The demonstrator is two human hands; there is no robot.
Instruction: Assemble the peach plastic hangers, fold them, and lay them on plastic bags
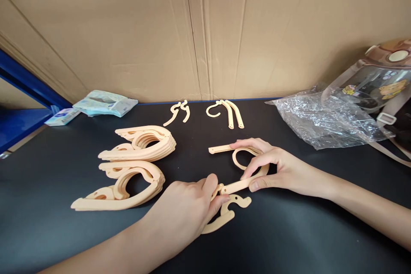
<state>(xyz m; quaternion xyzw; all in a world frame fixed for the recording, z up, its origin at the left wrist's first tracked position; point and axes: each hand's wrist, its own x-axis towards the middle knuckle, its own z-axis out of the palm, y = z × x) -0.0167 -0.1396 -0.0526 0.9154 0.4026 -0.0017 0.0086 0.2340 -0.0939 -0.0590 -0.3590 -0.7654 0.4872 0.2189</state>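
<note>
My left hand is closed in a pinch on a curved peach plastic arm piece that lies on the black table. My right hand grips a peach plastic hook piece with a round loop and a straight bar; its fingers wrap the loop. The two pieces meet between my hands near a joint. Two stacks of folded peach hanger parts sit left of my hands.
Small loose hanger parts lie by the cardboard wall. A crumpled clear plastic bag and a drinking bottle are at the right. Tissue packets and a blue rail are at the left.
</note>
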